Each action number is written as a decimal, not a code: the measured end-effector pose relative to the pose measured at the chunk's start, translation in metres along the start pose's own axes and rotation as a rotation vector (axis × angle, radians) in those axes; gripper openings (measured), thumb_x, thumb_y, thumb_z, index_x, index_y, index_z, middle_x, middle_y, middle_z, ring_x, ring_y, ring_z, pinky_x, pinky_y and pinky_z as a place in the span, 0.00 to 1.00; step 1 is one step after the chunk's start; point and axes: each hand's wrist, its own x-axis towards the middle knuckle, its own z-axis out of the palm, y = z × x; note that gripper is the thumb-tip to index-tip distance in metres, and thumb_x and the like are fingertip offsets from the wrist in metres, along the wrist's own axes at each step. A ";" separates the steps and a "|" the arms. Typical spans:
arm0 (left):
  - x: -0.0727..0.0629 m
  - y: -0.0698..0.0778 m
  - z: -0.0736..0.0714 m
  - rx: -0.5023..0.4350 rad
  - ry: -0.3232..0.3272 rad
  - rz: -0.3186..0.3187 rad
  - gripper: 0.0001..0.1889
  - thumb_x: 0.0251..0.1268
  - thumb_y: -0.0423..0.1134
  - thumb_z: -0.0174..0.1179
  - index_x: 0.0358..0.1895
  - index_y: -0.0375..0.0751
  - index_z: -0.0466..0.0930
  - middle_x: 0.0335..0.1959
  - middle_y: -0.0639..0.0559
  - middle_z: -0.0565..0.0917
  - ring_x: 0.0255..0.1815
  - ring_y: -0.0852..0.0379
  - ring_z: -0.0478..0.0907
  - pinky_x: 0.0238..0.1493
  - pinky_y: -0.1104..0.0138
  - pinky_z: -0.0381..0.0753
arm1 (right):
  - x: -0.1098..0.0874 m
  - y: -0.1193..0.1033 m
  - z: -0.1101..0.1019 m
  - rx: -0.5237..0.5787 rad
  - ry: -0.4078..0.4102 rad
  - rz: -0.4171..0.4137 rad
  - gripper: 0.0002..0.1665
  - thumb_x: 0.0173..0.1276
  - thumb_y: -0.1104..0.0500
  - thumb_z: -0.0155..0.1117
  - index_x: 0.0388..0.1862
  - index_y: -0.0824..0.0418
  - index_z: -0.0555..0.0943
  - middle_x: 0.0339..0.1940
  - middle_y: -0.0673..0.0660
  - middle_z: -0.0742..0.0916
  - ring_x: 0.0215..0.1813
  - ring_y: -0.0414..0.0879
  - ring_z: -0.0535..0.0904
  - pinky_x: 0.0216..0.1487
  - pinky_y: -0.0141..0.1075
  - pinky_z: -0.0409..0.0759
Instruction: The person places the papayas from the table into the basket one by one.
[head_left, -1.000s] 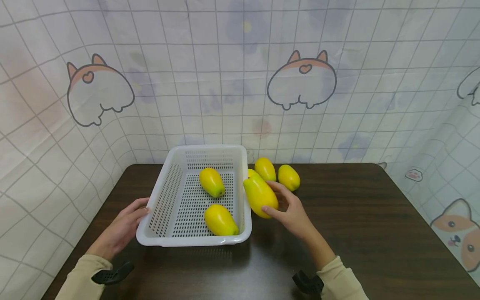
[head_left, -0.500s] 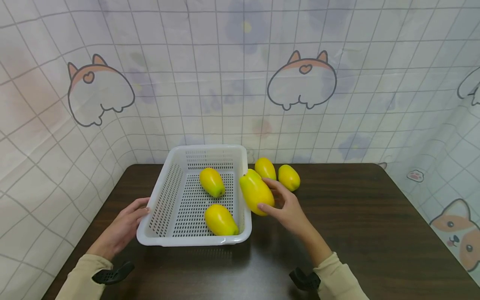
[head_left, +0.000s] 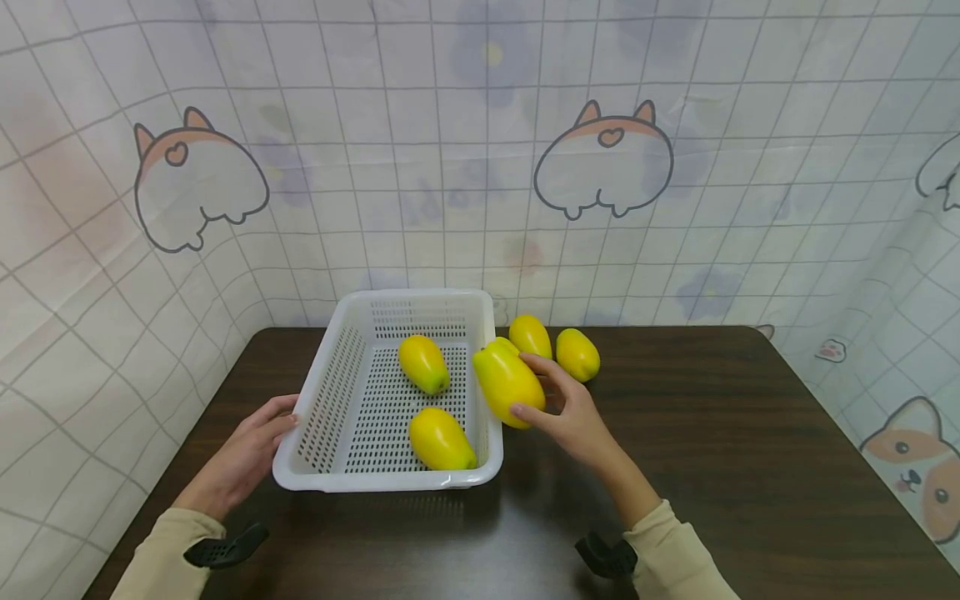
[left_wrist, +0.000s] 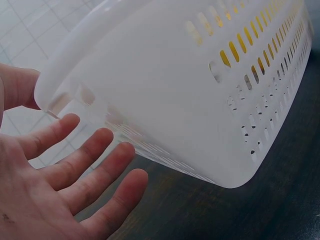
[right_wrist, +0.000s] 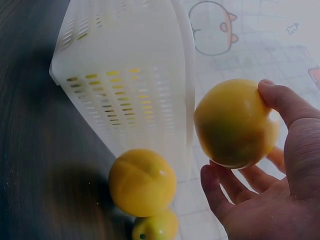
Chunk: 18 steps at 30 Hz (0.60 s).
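In the head view, the held papaya (head_left: pixel 510 385) covers part of the right rim of the white plastic basket (head_left: pixel 375 482) and most of the half-hidden papaya (head_left: pixel 508 342) behind it; whether it touches the rim cannot be told. The right hand (head_left: pixel 572 414) has its grip clamped on this fruit, thumb on the near side and fingertips beyond, some of them out of sight. The left hand (head_left: pixel 249 452) has its grip closed on the basket's left rim; the left wrist view shows the thumb tip lost behind the rim and the other fingers spread loosely beneath. There the basket's contents are only yellow slivers through the slots.

The held papaya is raised off the worktop (head_left: pixel 720 450), its long axis slanting, narrow greenish neck toward the far left and broad end toward the person. The right wrist view sees it nearly end-on, so its length is foreshortened. Inside the basket, the far papaya (head_left: pixel 423 364) and the near papaya (head_left: pixel 441 439) both point their green ends rightward and toward the person. Two more, the left loose papaya (head_left: pixel 530 336) and the right loose papaya (head_left: pixel 577 355), lie outside.
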 end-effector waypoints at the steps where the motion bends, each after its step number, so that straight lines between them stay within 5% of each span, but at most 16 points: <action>1: 0.000 0.000 0.000 0.001 0.000 0.001 0.28 0.75 0.52 0.45 0.72 0.45 0.54 0.55 0.61 0.73 0.53 0.63 0.77 0.52 0.61 0.75 | 0.000 0.000 0.000 0.002 -0.002 -0.002 0.36 0.63 0.55 0.68 0.70 0.50 0.67 0.63 0.57 0.78 0.58 0.55 0.76 0.57 0.47 0.76; 18: 0.002 0.000 -0.002 0.010 -0.005 -0.008 0.29 0.76 0.52 0.44 0.73 0.44 0.51 0.57 0.58 0.72 0.54 0.62 0.76 0.52 0.62 0.75 | 0.002 -0.004 0.006 0.023 -0.004 0.003 0.37 0.63 0.55 0.68 0.70 0.49 0.67 0.65 0.56 0.77 0.57 0.55 0.76 0.57 0.42 0.76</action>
